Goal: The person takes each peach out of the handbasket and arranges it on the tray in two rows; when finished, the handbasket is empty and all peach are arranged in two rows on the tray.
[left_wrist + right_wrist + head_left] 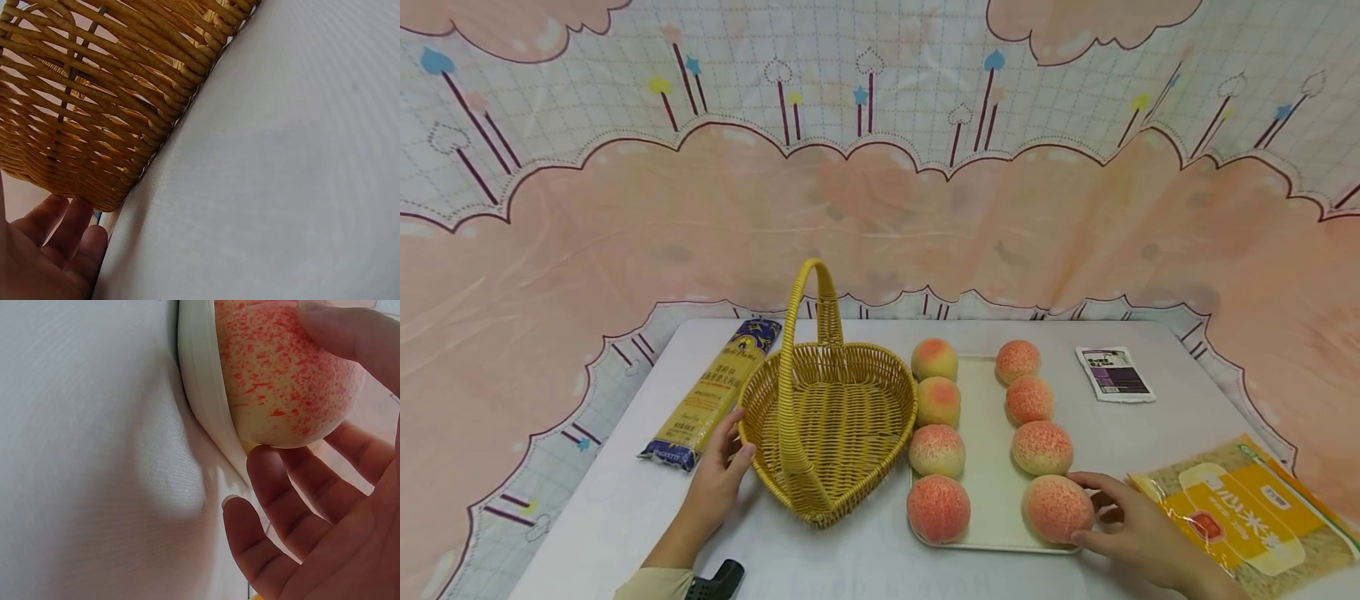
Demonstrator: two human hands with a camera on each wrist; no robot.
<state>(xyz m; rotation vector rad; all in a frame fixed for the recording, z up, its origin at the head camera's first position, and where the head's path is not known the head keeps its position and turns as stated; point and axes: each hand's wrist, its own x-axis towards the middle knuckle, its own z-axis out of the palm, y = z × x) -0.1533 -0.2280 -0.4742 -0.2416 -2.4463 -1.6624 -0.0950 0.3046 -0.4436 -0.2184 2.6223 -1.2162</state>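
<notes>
A yellow woven basket [891, 467] with a tall arched handle stands on the table. My left hand [718, 479] is at its left side; in the left wrist view the fingertips [78, 209] touch the outer wicker wall. On the cream tray [988, 467] to the right, peaches lie in two columns. With thumb and fingers around its right side, my right hand [1131, 521] holds the nearest peach [1057, 508] of the right column. That peach [281, 381] still sits at the tray's rim in the right wrist view, the thumb on top and fingertips beneath.
Left of the basket lies a spaghetti pack [715, 396]. A small white sachet [1114, 375] is at the back right. Beside my right hand lies a yellow bag of grain [1247, 517]. A patterned cloth [880, 217] hangs behind the table.
</notes>
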